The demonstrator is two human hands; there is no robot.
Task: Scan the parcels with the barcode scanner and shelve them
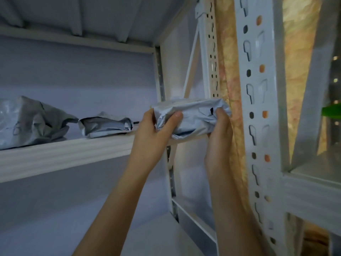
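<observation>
A grey plastic-wrapped parcel (193, 117) is held between both hands at the right end of the white shelf (64, 154), level with its front edge. My left hand (155, 133) grips its left end with the thumb on the front. My right hand (219, 130) holds its right end from below. Two more grey parcels lie on the shelf: a larger crumpled one (31, 122) at the far left and a smaller flat one (105, 126) beside it. No barcode scanner is in view.
A white perforated upright (256, 108) of the rack stands just right of my right hand. A second slotted post (212, 52) rises behind the held parcel. Another shelf board (73, 19) runs overhead. A lower shelf level (55, 228) lies below.
</observation>
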